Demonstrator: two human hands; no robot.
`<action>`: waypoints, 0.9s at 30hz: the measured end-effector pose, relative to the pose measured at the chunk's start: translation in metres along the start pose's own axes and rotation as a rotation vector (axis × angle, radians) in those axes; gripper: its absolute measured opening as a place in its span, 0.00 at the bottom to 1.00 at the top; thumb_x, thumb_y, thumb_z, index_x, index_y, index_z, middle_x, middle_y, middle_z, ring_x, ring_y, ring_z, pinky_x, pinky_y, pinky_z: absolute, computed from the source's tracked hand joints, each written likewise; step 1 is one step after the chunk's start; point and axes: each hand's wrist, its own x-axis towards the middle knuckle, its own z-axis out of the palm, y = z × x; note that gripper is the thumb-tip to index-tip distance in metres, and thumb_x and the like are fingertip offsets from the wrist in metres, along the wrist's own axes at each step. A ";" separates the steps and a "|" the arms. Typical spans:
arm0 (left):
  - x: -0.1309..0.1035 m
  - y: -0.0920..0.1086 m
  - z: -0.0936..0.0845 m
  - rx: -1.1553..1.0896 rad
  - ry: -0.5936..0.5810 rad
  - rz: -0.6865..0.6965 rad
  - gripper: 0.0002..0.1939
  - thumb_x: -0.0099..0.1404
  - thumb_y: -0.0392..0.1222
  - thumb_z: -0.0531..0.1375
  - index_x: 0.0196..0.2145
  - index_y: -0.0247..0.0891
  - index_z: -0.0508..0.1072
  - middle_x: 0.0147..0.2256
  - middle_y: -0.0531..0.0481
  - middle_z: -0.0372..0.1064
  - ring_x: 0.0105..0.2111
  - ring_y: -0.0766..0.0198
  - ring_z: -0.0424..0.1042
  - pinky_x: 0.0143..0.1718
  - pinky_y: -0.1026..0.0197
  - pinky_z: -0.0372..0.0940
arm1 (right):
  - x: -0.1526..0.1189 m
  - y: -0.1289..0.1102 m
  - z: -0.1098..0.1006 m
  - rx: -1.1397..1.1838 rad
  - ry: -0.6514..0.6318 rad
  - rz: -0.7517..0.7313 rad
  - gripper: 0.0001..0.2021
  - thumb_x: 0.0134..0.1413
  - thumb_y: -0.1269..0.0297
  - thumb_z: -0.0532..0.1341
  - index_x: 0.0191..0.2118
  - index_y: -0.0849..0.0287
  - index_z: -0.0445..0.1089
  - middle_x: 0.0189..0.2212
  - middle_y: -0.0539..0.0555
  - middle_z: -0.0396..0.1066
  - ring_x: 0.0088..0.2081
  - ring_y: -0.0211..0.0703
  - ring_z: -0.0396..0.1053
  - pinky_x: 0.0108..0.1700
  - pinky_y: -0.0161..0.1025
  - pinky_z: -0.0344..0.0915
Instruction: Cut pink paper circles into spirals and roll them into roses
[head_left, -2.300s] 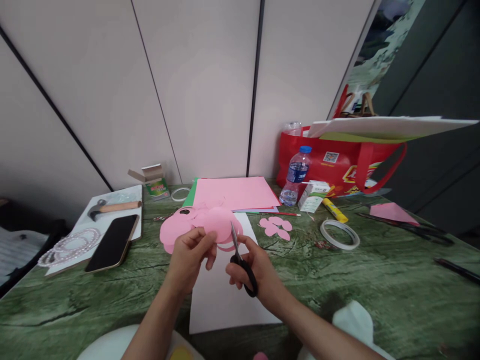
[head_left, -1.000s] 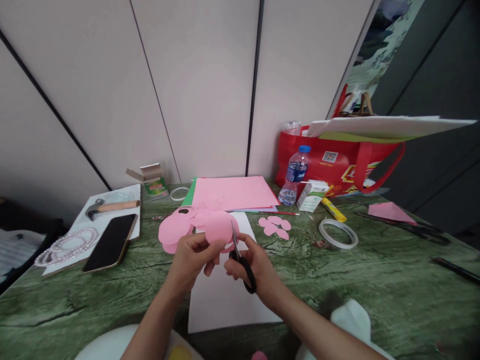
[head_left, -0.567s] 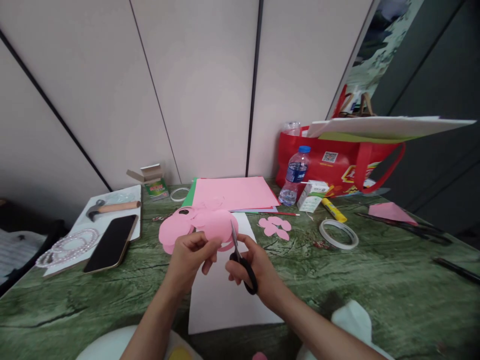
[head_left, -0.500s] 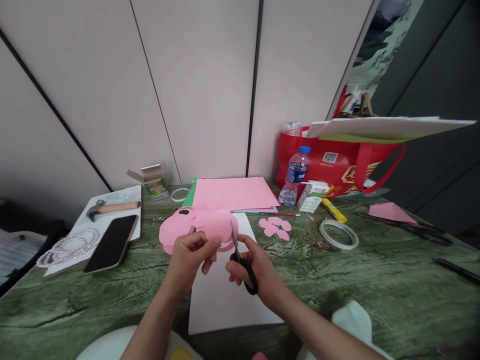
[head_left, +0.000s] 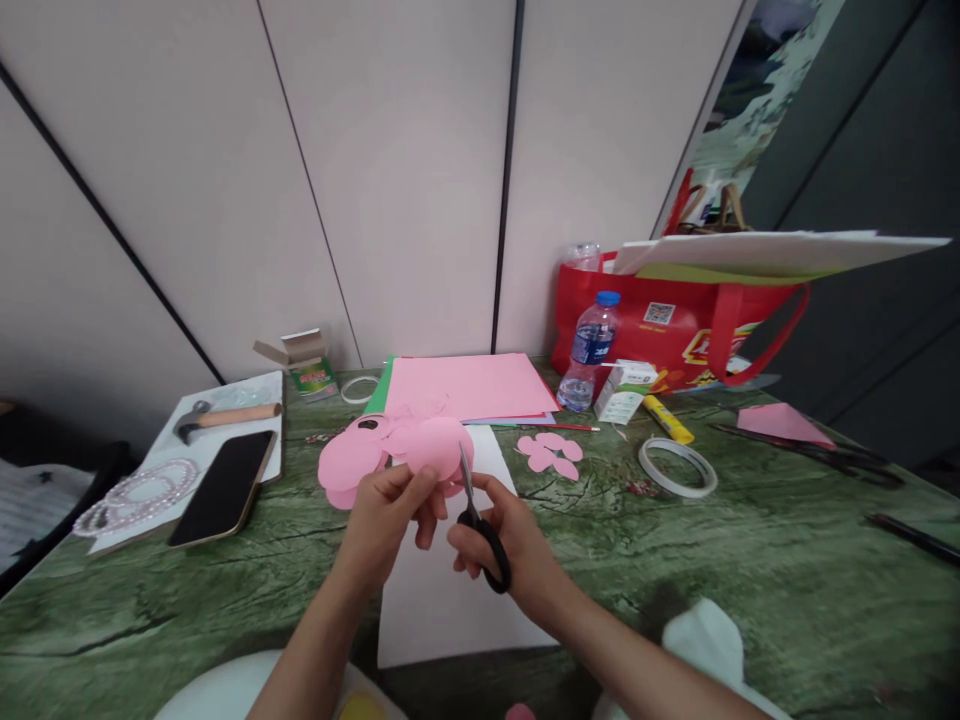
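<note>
My left hand pinches a rounded piece of pink paper between thumb and fingers, above the table. Gripped in my right hand is a pair of scissors with black handles, its blades pointing up at the paper's right edge. More pink paper cutouts lie just behind and left of my left hand, partly overlapped by the held piece. Under both hands a white sheet of paper rests on the green table. Small pink petal shapes lie to the right.
A stack of coloured paper lies at the back. Left are a hammer, a phone and a beaded strand. Right are a water bottle, a red bag, a tape roll and a glue stick.
The pink paper's edge has turned slightly against the blades. My left fingers have shifted a little on it, and my right hand with the scissors has moved slightly left.
</note>
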 end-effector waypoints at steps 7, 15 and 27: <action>0.000 0.000 0.002 0.015 0.008 -0.015 0.16 0.56 0.48 0.60 0.19 0.32 0.71 0.13 0.54 0.64 0.10 0.74 0.57 0.12 0.69 0.51 | 0.001 0.007 -0.001 -0.013 -0.071 -0.020 0.28 0.40 0.52 0.65 0.45 0.58 0.55 0.14 0.41 0.63 0.16 0.35 0.61 0.22 0.34 0.59; -0.001 -0.003 0.000 0.112 -0.039 -0.002 0.16 0.56 0.45 0.59 0.16 0.33 0.69 0.11 0.54 0.61 0.10 0.73 0.57 0.13 0.69 0.52 | 0.004 0.003 0.000 0.095 -0.070 -0.033 0.27 0.36 0.52 0.67 0.40 0.57 0.56 0.21 0.45 0.65 0.22 0.35 0.61 0.26 0.34 0.58; -0.002 -0.003 0.000 0.205 -0.054 -0.011 0.16 0.56 0.45 0.59 0.17 0.33 0.71 0.10 0.55 0.61 0.10 0.74 0.56 0.14 0.69 0.51 | 0.003 -0.004 0.000 0.197 -0.125 -0.076 0.21 0.33 0.55 0.69 0.30 0.57 0.59 0.25 0.47 0.61 0.26 0.36 0.60 0.31 0.35 0.57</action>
